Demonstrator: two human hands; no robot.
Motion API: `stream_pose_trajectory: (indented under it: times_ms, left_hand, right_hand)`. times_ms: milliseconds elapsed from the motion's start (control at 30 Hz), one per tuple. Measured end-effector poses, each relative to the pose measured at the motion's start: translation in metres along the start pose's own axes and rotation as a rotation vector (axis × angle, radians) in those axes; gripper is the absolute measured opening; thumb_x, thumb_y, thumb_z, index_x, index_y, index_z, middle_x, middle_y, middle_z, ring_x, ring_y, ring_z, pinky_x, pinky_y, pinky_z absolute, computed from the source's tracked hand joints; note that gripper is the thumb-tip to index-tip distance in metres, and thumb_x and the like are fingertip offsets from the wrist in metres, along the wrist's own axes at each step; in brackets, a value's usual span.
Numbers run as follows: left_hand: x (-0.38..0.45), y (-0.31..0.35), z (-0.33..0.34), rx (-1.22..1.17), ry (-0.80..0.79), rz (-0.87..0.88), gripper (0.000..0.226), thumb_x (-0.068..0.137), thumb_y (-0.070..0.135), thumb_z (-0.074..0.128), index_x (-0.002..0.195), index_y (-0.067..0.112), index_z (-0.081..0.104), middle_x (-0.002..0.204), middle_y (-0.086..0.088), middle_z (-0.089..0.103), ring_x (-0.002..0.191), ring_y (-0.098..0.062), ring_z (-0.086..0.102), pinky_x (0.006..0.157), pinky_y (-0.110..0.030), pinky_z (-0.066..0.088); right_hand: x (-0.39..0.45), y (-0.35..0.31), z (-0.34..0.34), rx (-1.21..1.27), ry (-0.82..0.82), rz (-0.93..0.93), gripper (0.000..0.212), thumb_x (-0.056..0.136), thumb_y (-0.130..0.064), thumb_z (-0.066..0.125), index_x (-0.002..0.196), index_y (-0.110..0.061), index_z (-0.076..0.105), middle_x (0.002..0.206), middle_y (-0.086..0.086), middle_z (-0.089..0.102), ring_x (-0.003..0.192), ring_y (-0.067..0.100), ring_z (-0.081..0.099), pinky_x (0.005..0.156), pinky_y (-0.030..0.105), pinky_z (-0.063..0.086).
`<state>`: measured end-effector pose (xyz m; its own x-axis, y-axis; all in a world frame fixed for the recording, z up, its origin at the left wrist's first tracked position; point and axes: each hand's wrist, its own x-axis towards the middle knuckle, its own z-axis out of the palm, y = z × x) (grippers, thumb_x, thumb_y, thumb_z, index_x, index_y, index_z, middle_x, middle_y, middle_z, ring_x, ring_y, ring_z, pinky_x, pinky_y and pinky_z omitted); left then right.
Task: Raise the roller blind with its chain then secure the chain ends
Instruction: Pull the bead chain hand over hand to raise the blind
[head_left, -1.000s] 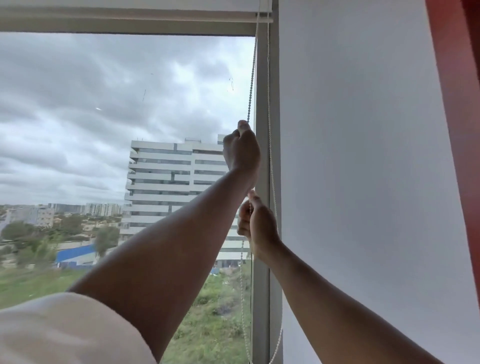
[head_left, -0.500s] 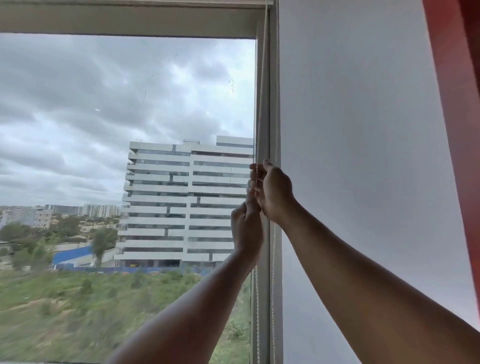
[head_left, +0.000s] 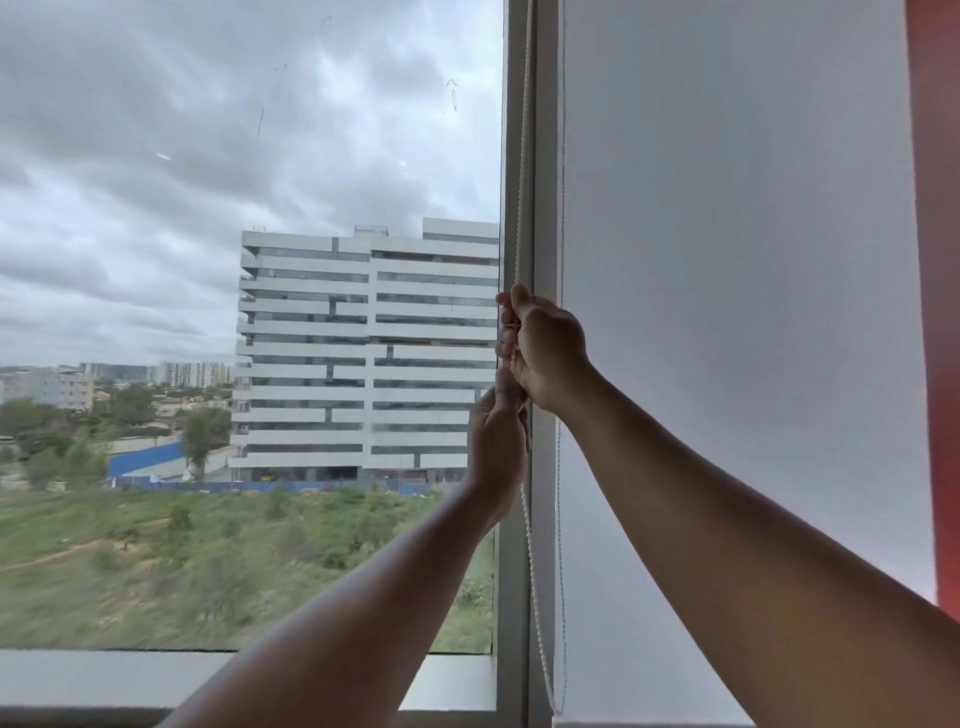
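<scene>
Holding the bead chain (head_left: 523, 156) tight, my right hand (head_left: 548, 347) closes just above my left hand (head_left: 496, 441), also closed on it. Below them it hangs loose by the window frame (head_left: 511, 571). I think a jerky pull could slip it.

A cream beaded chain (head_left: 525, 156) runs along a pale grey window frame (head_left: 511, 130) above the right hand (head_left: 545, 348). Right of that hand hangs a plain white blind (head_left: 727, 260), edged by a red strip (head_left: 935, 260). Left of the left hand (head_left: 496, 447), a white building (head_left: 363, 353) banded with dark window rows stands under grey cloud.
</scene>
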<state>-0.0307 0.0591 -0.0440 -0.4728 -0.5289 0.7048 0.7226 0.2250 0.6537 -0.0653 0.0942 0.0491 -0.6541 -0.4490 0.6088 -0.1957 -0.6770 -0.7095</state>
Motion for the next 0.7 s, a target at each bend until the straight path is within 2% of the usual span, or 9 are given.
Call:
stream_pose_trajectory:
  times_ms: [67, 167, 233, 367, 567, 700]
  left_hand:
    - [-0.009, -0.014, -0.003, 0.029, 0.022, -0.043, 0.058, 0.109, 0.034, 0.033, 0.052, 0.025, 0.044, 0.049, 0.007, 0.030, 0.044, -0.009, 0.022, 0.047, -0.029, 0.014]
    - [-0.022, -0.035, -0.009, 0.079, 0.047, -0.075, 0.050, 0.108, 0.035, 0.033, 0.060, 0.024, 0.035, 0.051, 0.004, 0.026, 0.044, -0.011, 0.020, 0.047, -0.030, 0.014]
    - [-0.031, -0.049, -0.013, 0.067, 0.042, -0.093, 0.051, 0.108, 0.035, 0.033, 0.059, 0.023, 0.034, 0.049, 0.006, 0.026, 0.042, -0.009, 0.020, 0.043, -0.027, 0.016]
    - [-0.057, -0.074, -0.019, 0.048, 0.042, -0.142, 0.053, 0.109, 0.033, 0.032, 0.056, 0.024, 0.033, 0.048, 0.008, 0.026, 0.042, -0.008, 0.019, 0.046, -0.030, 0.014]
    - [-0.082, -0.102, -0.032, 0.010, -0.006, -0.227, 0.050, 0.109, 0.029, 0.032, 0.059, 0.020, 0.033, 0.049, 0.011, 0.026, 0.044, -0.006, 0.021, 0.045, -0.023, 0.018]
    - [-0.094, -0.122, -0.044, -0.009, -0.049, -0.274, 0.046, 0.108, 0.024, 0.033, 0.064, 0.015, 0.040, 0.050, 0.007, 0.029, 0.046, -0.007, 0.023, 0.047, -0.024, 0.019]
  right_hand:
    - [-0.005, 0.009, -0.006, -0.018, 0.005, 0.014, 0.023, 0.103, -0.022, 0.049, 0.091, -0.009, 0.064, 0.066, -0.001, 0.048, 0.047, 0.007, 0.037, 0.050, 0.022, 0.032]
    - [-0.016, 0.024, -0.014, 0.001, 0.015, 0.048, 0.022, 0.103, -0.021, 0.050, 0.091, -0.009, 0.063, 0.065, -0.002, 0.047, 0.050, 0.008, 0.036, 0.052, 0.022, 0.031]
    - [-0.024, 0.036, -0.019, 0.061, 0.013, 0.078, 0.021, 0.102, -0.020, 0.051, 0.091, -0.008, 0.063, 0.065, -0.002, 0.047, 0.050, 0.007, 0.036, 0.052, 0.022, 0.031]
    - [-0.039, 0.058, -0.031, 0.093, 0.028, 0.104, 0.020, 0.102, -0.019, 0.050, 0.092, -0.007, 0.064, 0.065, -0.001, 0.048, 0.049, 0.006, 0.038, 0.051, 0.021, 0.032]
    - [-0.055, 0.084, -0.052, 0.040, 0.034, 0.127, 0.017, 0.102, -0.017, 0.051, 0.098, -0.006, 0.063, 0.071, 0.001, 0.051, 0.055, 0.008, 0.040, 0.053, 0.021, 0.033]
    - [-0.070, 0.101, -0.067, -0.036, 0.043, 0.129, 0.017, 0.102, -0.015, 0.051, 0.097, -0.005, 0.064, 0.073, 0.003, 0.054, 0.058, 0.011, 0.042, 0.057, 0.024, 0.035]
